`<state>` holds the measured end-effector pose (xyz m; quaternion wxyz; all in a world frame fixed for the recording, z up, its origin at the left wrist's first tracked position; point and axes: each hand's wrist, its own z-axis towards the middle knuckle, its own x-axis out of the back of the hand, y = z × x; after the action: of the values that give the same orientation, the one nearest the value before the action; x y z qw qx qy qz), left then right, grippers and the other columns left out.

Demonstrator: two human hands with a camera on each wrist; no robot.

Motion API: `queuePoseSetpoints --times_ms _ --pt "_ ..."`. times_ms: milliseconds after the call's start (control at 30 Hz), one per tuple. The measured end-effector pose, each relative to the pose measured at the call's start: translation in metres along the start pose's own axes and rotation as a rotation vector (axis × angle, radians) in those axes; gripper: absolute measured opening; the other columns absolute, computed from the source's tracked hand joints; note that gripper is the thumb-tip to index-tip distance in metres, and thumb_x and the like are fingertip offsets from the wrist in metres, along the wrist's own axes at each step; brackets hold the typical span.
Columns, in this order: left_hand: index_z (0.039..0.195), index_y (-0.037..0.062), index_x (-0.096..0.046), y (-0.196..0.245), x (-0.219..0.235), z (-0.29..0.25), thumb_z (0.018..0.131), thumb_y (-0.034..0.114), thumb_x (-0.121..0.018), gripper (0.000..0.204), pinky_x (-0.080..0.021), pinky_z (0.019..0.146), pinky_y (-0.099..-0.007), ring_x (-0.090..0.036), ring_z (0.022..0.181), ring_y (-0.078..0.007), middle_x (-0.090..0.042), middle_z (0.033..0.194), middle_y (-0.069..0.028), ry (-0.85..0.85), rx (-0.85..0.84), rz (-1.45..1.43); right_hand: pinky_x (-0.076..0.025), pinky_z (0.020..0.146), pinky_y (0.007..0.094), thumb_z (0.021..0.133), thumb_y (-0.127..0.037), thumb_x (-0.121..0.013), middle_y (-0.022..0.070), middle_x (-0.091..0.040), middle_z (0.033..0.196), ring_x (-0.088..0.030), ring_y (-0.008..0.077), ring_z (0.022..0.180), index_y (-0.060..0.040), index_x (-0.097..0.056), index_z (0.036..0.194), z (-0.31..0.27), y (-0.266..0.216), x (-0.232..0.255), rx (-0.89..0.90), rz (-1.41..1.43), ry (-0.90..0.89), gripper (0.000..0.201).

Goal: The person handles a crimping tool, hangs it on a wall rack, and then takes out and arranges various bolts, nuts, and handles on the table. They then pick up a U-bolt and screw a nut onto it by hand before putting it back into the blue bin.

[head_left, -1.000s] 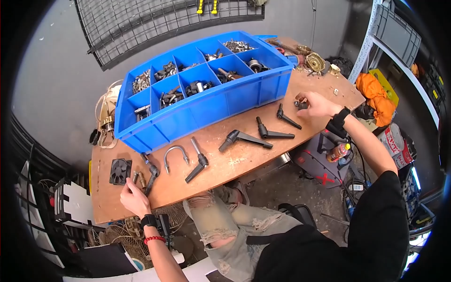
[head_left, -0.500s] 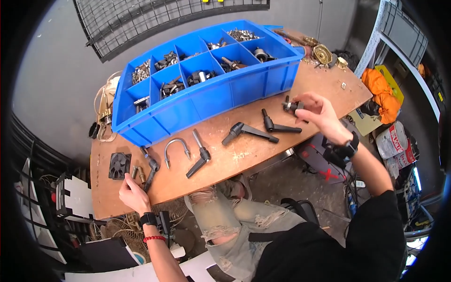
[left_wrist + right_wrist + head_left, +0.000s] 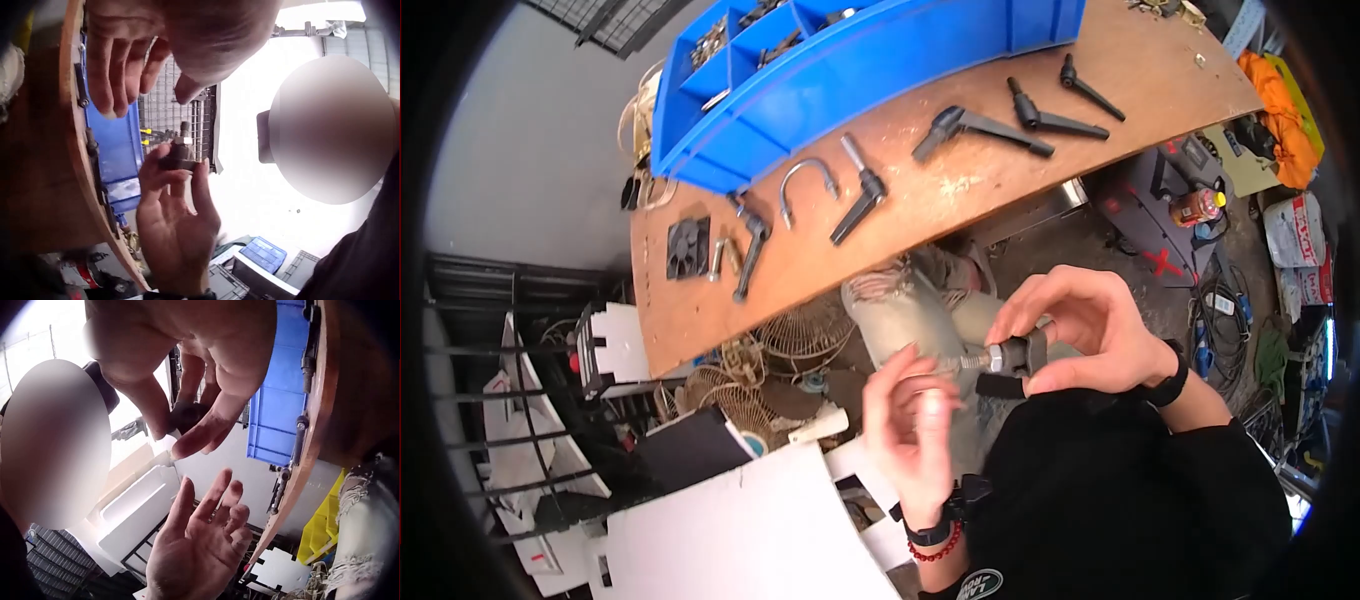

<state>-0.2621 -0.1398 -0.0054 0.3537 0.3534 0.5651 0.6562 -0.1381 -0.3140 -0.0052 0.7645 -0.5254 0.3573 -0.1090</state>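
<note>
Left hand [image 3: 913, 440] and right hand [image 3: 1118, 342] have moved to lower centre, bringing the bolt [image 3: 998, 358].
The left is loosely spread, empty; the right pinches the bolt, which a loosened pinch might drop. Fan [image 3: 688, 248] mid-left, bin [image 3: 880, 90] top centre, levers [image 3: 1008, 136] upper right; table [image 3: 920, 208] edge between hands and bin.

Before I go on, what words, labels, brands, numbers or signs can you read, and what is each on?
"LAN" over "ROV", rest unclear: badge on the black top.
"X", in red: grey case.
Too small or blurred to read: red lettering on the red-and-white pack, and the bottle label.
</note>
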Motion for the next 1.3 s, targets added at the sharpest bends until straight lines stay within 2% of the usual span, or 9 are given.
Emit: queuePoseSetpoints --times_ms 33,200,333,533,833,933,1133,1233,1300 --pt "0.138 -0.0049 -0.048 0.006 0.001 -0.008 0.092 0.008 -0.070 0.053 -0.058 0.079 -0.0303 -0.066 0.092 -0.0189 -0.061 0.117 -0.0178 -0.042 0.087 -0.137 -0.058 0.082 0.0287 0.081 0.007 -0.077 0.0142 -0.062 0.125 -0.059 0.0219 0.121 0.0014 -0.059 0.120 -0.003 -0.003 -0.006 -0.025 -0.016 -0.027 0.044" --pt "0.129 -0.0058 -0.056 0.017 0.001 -0.021 0.088 0.003 -0.073 0.046 -0.059 0.081 -0.0317 -0.066 0.100 -0.0222 -0.062 0.117 -0.0175 -0.166 -0.061 -0.062 -0.058 0.081 0.0273 0.082 0.007 -0.075 0.0114 -0.062 0.127 -0.060 0.0193 0.121 0.0001 -0.054 0.129 -0.018 -0.031 -0.031 -0.114 -0.205 -0.035 0.052" --pt "0.118 -0.0056 -0.062 0.032 0.002 -0.040 0.084 0.000 -0.077 0.037 -0.057 0.083 -0.0297 -0.066 0.097 -0.0193 -0.065 0.110 -0.0129 -0.103 -0.172 0.127 -0.061 0.079 0.0272 0.081 0.007 -0.075 0.0126 -0.062 0.126 -0.063 0.0209 0.116 0.0006 -0.061 0.122 -0.029 -0.036 -0.036 -0.055 -0.264 -0.062 0.043" --pt "0.114 -0.0046 -0.059 0.038 -0.008 -0.068 0.087 -0.001 -0.074 0.032 -0.054 0.082 -0.0273 -0.064 0.094 -0.0156 -0.063 0.109 -0.0105 -0.069 -0.035 -0.060 -0.063 0.076 0.0285 0.080 0.005 -0.075 0.0145 -0.066 0.119 -0.066 0.0228 0.110 0.0004 -0.068 0.112 -0.045 -0.060 -0.045 0.016 -0.411 -0.087 0.033" --pt "0.113 -0.0045 -0.062 0.055 -0.011 -0.075 0.086 0.003 -0.076 0.031 -0.053 0.077 -0.0285 -0.063 0.084 -0.0172 -0.067 0.101 -0.0129 -0.168 -0.247 0.130 -0.063 0.075 0.0283 0.080 0.002 -0.077 0.0149 -0.068 0.116 -0.069 0.0222 0.103 0.0005 -0.069 0.110 -0.073 -0.079 -0.050 0.064 -0.474 -0.058 0.031" --pt "0.107 -0.0041 -0.062 0.055 -0.018 -0.080 0.090 0.007 -0.073 0.023 -0.052 0.075 -0.0291 -0.062 0.082 -0.0190 -0.065 0.095 -0.0125 -0.121 -0.152 -0.004 -0.062 0.075 0.0285 0.080 0.001 -0.077 0.0150 -0.068 0.116 -0.069 0.0222 0.102 0.0004 -0.069 0.110 -0.074 -0.079 -0.052 0.105 -0.519 -0.066 0.031" --pt "0.097 -0.0032 -0.056 0.055 -0.015 -0.078 0.105 0.024 -0.046 0.030 -0.045 0.067 -0.0261 -0.056 0.071 -0.0139 -0.055 0.088 -0.0074 -0.134 -0.289 0.216 -0.061 0.074 0.0281 0.080 0.000 -0.078 0.0153 -0.069 0.115 -0.070 0.0219 0.097 0.0001 -0.070 0.110 -0.072 -0.075 -0.057 0.192 -0.554 -0.106 0.031" --pt "0.087 -0.0015 -0.056 0.062 -0.014 -0.080 0.104 0.016 -0.046 0.026 -0.040 0.059 -0.0338 -0.053 0.065 -0.0215 -0.056 0.079 -0.0121 -0.167 -0.182 0.237 -0.061 0.074 0.0279 0.080 -0.001 -0.078 0.0148 -0.069 0.114 -0.070 0.0214 0.095 -0.0001 -0.070 0.109 -0.074 -0.073 -0.059 0.209 -0.578 -0.125 0.030" --pt "0.080 -0.0019 -0.054 0.064 -0.016 -0.081 0.106 0.022 -0.042 0.038 -0.037 0.054 -0.0320 -0.047 0.057 -0.0171 -0.050 0.069 -0.0080 -0.165 -0.126 0.227 -0.060 0.074 0.0280 0.079 -0.001 -0.079 0.0142 -0.070 0.113 -0.070 0.0211 0.094 -0.0003 -0.070 0.108 -0.075 -0.072 -0.060 0.202 -0.591 -0.127 0.030"
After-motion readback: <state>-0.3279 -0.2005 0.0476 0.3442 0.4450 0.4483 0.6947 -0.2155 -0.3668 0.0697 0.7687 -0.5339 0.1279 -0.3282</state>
